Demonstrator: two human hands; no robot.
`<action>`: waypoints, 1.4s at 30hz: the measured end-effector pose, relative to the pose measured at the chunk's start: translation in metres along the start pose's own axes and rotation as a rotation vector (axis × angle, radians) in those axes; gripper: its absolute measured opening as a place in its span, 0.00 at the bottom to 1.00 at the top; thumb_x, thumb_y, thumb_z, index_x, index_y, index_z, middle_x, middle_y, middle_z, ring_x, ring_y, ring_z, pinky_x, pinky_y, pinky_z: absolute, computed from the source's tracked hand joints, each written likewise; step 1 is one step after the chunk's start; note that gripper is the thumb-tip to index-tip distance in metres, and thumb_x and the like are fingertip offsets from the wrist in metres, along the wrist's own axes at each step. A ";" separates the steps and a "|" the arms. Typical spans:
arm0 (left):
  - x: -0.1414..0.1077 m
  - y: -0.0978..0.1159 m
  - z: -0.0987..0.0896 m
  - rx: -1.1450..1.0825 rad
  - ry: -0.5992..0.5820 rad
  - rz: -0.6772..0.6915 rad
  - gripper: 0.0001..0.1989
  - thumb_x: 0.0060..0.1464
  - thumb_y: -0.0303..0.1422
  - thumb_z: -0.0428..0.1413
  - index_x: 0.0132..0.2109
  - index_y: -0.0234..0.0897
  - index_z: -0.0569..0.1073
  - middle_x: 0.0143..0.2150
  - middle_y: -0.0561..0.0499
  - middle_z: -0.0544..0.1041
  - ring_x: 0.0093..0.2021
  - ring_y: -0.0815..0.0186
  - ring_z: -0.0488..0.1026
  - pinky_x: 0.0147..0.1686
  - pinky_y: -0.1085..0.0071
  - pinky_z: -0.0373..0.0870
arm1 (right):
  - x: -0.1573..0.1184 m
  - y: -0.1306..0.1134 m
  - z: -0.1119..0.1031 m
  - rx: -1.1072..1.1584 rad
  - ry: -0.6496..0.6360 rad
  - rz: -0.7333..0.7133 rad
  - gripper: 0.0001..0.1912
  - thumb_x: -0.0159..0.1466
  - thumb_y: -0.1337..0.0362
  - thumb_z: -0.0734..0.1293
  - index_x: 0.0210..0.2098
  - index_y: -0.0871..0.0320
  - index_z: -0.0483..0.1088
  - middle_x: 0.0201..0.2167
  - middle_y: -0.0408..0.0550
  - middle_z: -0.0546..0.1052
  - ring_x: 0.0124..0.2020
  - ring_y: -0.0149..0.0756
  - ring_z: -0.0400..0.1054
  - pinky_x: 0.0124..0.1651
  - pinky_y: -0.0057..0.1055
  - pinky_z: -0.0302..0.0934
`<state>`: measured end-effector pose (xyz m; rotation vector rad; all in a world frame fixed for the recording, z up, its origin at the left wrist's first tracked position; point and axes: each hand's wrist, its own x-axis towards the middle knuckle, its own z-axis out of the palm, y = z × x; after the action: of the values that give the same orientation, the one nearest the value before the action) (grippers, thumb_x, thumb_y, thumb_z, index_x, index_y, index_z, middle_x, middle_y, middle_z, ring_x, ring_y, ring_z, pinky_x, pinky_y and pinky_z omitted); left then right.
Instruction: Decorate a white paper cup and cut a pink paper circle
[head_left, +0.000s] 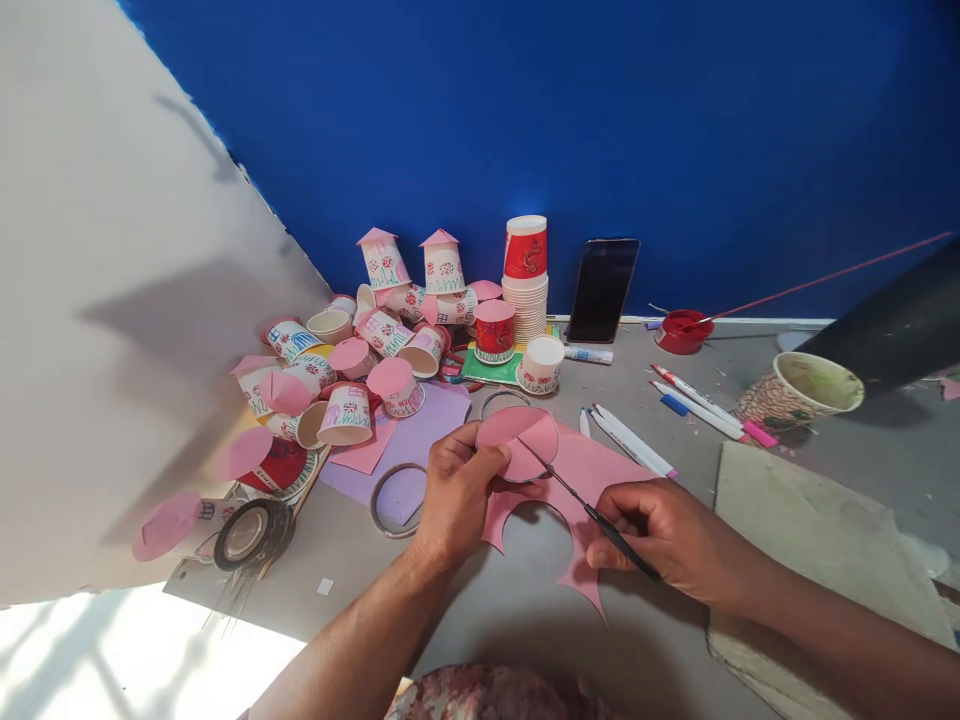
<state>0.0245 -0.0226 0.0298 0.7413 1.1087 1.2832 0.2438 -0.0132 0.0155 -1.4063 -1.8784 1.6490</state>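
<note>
My left hand (pixel 459 490) pinches a pink paper circle (pixel 499 432) at its left edge, holding it above the table. Black-handled scissors (pixel 616 540) are gripped in my right hand (pixel 656 535). Their blades lie across the circle, with the tips near its middle. A line runs from the blades into the paper. Below both hands lies a pink paper sheet (pixel 589 458) with a round piece cut out of its near side. A tape ring (pixel 397 500) rests left of my left hand on a purple sheet (pixel 431 420).
Decorated paper cups (pixel 349 412), several with pink paper tops, crowd the left. Behind stand a cup stack (pixel 525 290) and a phone (pixel 604 290). Markers (pixel 694 405), a patterned cup (pixel 795 395) and a pale cloth (pixel 802 540) lie right; black tape (pixel 251 532) is far left.
</note>
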 end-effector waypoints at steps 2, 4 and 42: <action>-0.001 0.002 0.001 -0.039 -0.026 -0.029 0.07 0.48 0.32 0.64 0.35 0.33 0.80 0.28 0.50 0.80 0.26 0.64 0.79 0.29 0.68 0.82 | -0.001 -0.003 0.000 -0.006 0.004 0.003 0.33 0.48 0.35 0.75 0.18 0.54 0.60 0.19 0.35 0.55 0.24 0.29 0.45 0.26 0.29 0.43; -0.001 0.003 0.002 -0.062 -0.041 -0.060 0.10 0.47 0.33 0.65 0.37 0.33 0.80 0.29 0.48 0.81 0.26 0.62 0.81 0.29 0.67 0.83 | -0.001 -0.006 0.001 -0.025 0.017 -0.003 0.33 0.48 0.35 0.75 0.17 0.54 0.58 0.18 0.35 0.54 0.24 0.29 0.45 0.26 0.29 0.43; 0.005 0.006 -0.002 -0.226 -0.110 -0.261 0.07 0.43 0.31 0.63 0.27 0.32 0.74 0.22 0.49 0.77 0.20 0.65 0.75 0.19 0.72 0.72 | -0.001 -0.004 0.004 -0.073 0.013 0.037 0.32 0.48 0.37 0.74 0.17 0.52 0.54 0.18 0.35 0.52 0.24 0.30 0.44 0.27 0.30 0.41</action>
<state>0.0201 -0.0165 0.0336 0.4746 0.9194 1.1091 0.2392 -0.0157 0.0183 -1.4845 -1.9352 1.5995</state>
